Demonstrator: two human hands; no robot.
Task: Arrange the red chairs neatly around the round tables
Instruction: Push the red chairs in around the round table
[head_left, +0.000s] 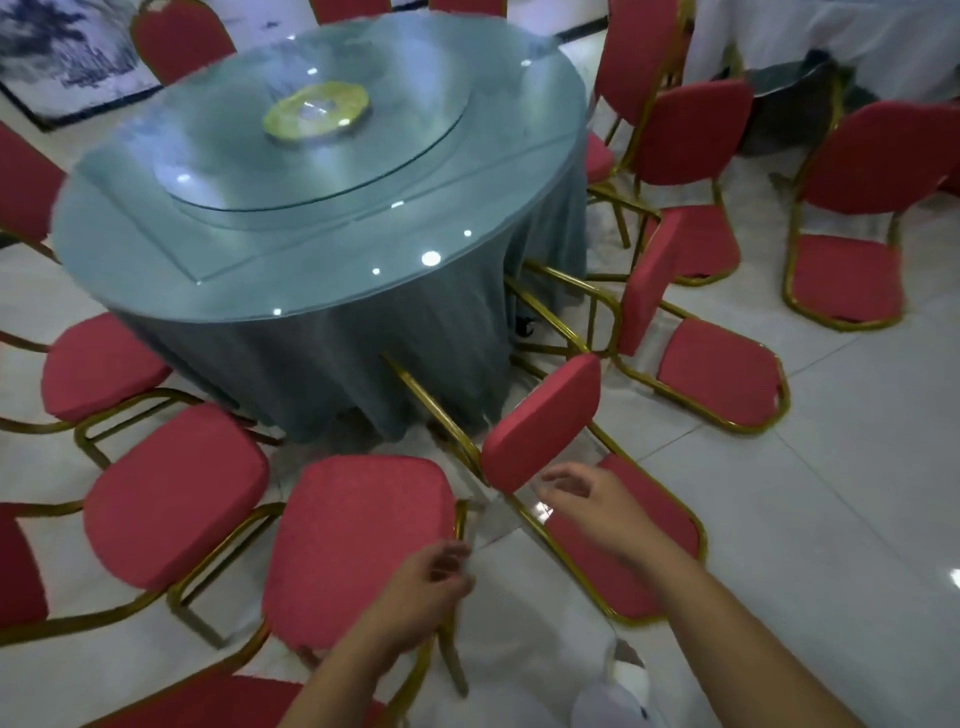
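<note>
Chairs (171, 493) crowd the round table's (130, 218) near edge. Your right hand (587, 501), fingers loose, hovers by the outward-facing chair (540, 421); your left hand's (426, 592) grip on its neighbour (358, 551) is unclear. Next: grasp, turn it inward.

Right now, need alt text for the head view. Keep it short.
A person's two bare arms reach down: the right grip, fingers spread, is just short of a red chair's backrest, and the left grip hovers at the edge of the neighbouring red seat. Behind stands a round table in teal cloth, ringed by more red chairs with gold frames.
</note>
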